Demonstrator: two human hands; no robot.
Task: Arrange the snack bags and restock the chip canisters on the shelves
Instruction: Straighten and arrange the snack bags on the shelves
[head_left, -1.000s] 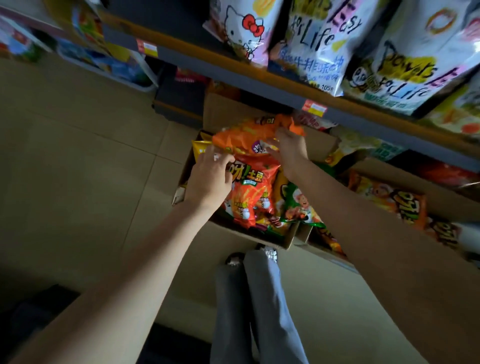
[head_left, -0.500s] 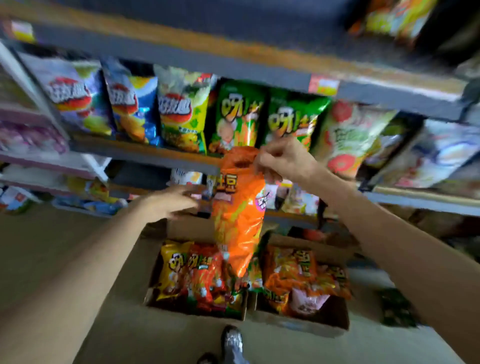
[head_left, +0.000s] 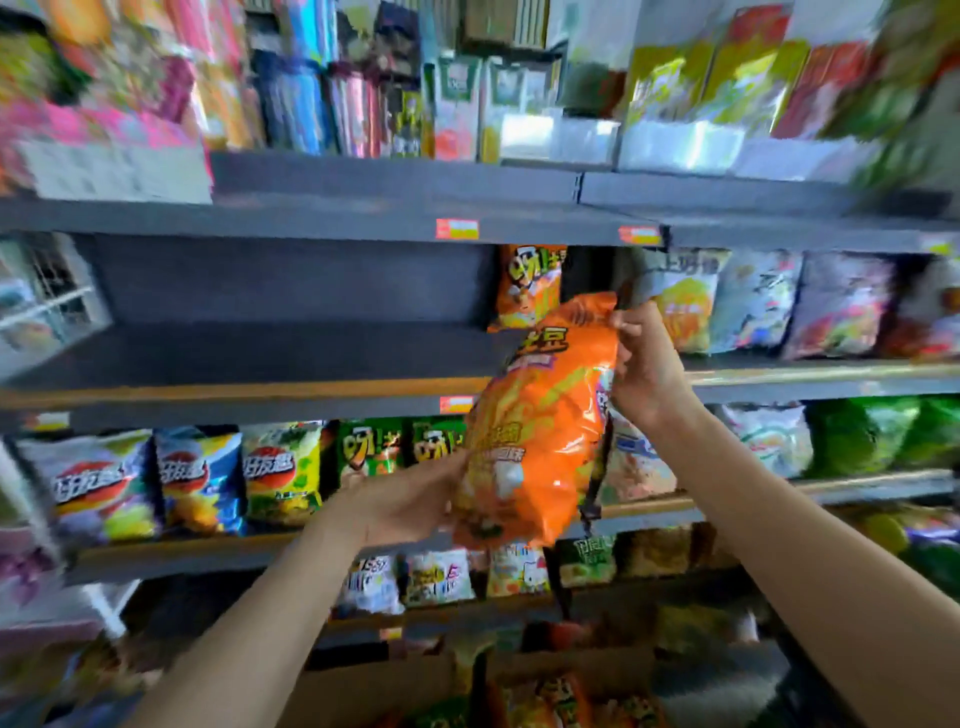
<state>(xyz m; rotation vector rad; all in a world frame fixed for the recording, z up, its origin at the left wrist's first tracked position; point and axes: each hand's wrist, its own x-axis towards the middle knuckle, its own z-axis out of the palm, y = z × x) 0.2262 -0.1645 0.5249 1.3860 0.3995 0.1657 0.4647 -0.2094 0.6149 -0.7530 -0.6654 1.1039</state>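
At the far left the picture is strongly blurred; pink and white packages there cannot be read. On the lower shelf (head_left: 208, 553) stand three chip bags (head_left: 197, 480) with a red round logo, side by side, and next to them two green snack bags (head_left: 370, 451), the right one partly hidden behind the orange bag. Above them the middle shelf (head_left: 260, 358) is dark and bare on its left part; its front edge carries a small orange price label (head_left: 456, 404).

The left hand (head_left: 410, 501) comes from below and holds the lower left side of the orange snack bag (head_left: 540, 431); its fingers go behind the bag, so how far they curl is mostly hidden, but the thumb side lies on the front. The bag is held in the air, upright and a little tilted, in front of the middle and lower shelves. Just behind its top stands one matching orange bag (head_left: 530, 286) on the middle shelf.

The right hand (head_left: 649, 364) pinches the top right corner of the held bag, fingers curled on the seal. To the right of it, pale and purple bags (head_left: 841, 306) fill the middle shelf, their print too blurred to read, and green bags (head_left: 862, 434) lie on the shelf below. At the bottom, a cardboard box (head_left: 363, 686) with more orange bags is cut off by the frame edge.
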